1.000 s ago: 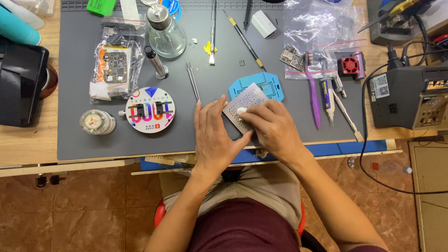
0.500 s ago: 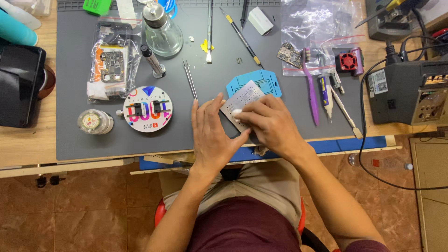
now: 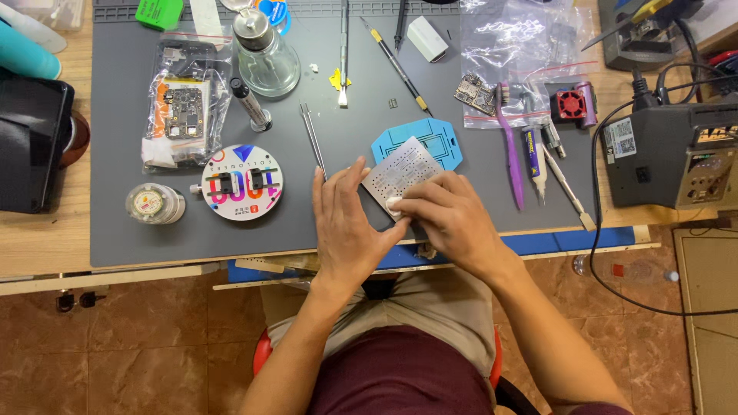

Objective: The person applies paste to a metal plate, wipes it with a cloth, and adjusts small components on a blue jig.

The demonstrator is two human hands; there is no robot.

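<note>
A square metal stencil plate (image 3: 400,170) with rows of small holes lies on the grey work mat (image 3: 154,238), partly over a blue plastic holder (image 3: 442,140). My left hand (image 3: 344,223) rests flat on the mat, its fingers against the plate's left edge. My right hand (image 3: 450,217) presses a small white wad (image 3: 393,204) onto the plate's near corner with pinched fingertips. Thin tweezers (image 3: 311,138) lie just left of the plate.
A round white jig (image 3: 242,183), a small jar (image 3: 154,204), a glass dispenser bottle (image 3: 265,58) and a bagged circuit board (image 3: 181,107) sit left. A purple brush (image 3: 510,146), tubes and plastic bags lie right. A soldering station (image 3: 676,154) with cables stands far right.
My right hand with the white wad has shifted slightly along the plate's near edge. My left hand stays against the plate.
</note>
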